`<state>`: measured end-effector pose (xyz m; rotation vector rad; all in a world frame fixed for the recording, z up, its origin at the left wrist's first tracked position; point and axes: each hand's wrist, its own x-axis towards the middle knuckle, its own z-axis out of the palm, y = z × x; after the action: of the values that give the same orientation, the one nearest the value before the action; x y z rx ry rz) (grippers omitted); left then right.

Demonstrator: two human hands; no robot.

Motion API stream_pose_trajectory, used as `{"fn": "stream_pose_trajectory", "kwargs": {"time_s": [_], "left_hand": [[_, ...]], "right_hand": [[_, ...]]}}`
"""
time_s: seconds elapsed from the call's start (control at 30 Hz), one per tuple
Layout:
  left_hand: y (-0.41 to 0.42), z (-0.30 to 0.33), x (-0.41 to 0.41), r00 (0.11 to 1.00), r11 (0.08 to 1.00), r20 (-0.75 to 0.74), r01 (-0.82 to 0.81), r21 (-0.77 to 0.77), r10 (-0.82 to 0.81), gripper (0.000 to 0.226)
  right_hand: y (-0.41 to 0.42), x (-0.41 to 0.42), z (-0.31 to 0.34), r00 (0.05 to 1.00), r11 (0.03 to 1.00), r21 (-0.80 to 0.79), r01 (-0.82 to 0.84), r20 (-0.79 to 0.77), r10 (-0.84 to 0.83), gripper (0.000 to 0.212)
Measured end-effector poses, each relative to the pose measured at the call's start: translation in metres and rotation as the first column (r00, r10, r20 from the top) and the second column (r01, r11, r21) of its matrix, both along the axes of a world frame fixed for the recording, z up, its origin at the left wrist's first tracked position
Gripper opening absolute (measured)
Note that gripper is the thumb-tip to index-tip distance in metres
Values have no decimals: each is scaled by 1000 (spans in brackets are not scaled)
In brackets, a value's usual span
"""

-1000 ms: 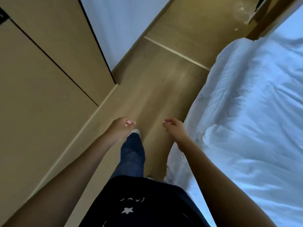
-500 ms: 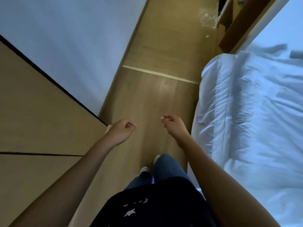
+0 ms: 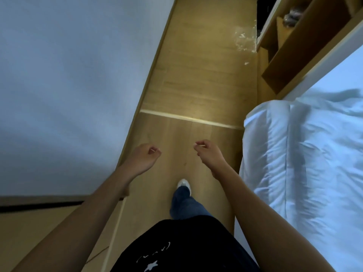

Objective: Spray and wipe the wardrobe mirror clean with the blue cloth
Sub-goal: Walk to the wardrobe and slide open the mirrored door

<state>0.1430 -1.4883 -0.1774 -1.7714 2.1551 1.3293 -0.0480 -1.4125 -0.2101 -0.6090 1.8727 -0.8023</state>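
Nowhere along this narrow strip of floor (image 3: 188,79) do we see a blue cloth or a spray bottle; whether the pale panel (image 3: 68,85) on our left is the wardrobe mirror, we cannot tell. Our left hand (image 3: 144,158) and right hand (image 3: 208,154) hang out in front of us, well apart, fingers loosely curled and holding nothing. Below them one white shoe (image 3: 183,183) and a denim leg (image 3: 182,205) step onto the wooden boards. On our right lies a bed (image 3: 314,163) with rumpled white sheets, and beyond it a wooden shelf unit (image 3: 290,46).
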Motion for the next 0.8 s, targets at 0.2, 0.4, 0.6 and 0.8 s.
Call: {"fn": "stream_pose_trajectory", "kwargs": {"time_s": [0.2, 0.4, 0.6, 0.8], "left_hand": [[-108, 12, -76, 998, 998, -8, 59, -23, -60, 34], [-190, 1, -143, 990, 991, -62, 129, 29, -127, 32], [-297, -11, -216, 967, 972, -109, 235, 14, -232, 26], [-434, -5, -294, 947, 953, -109, 304, -7, -303, 27]], "right_hand": [[-90, -67, 8, 997, 997, 4, 75, -16, -75, 29], [-155, -124, 4, 987, 987, 20, 157, -23, -156, 26], [-243, -185, -3, 965, 966, 26, 258, -53, -256, 28], [-371, -249, 3, 942, 940, 62, 336, -54, -333, 29]]}}
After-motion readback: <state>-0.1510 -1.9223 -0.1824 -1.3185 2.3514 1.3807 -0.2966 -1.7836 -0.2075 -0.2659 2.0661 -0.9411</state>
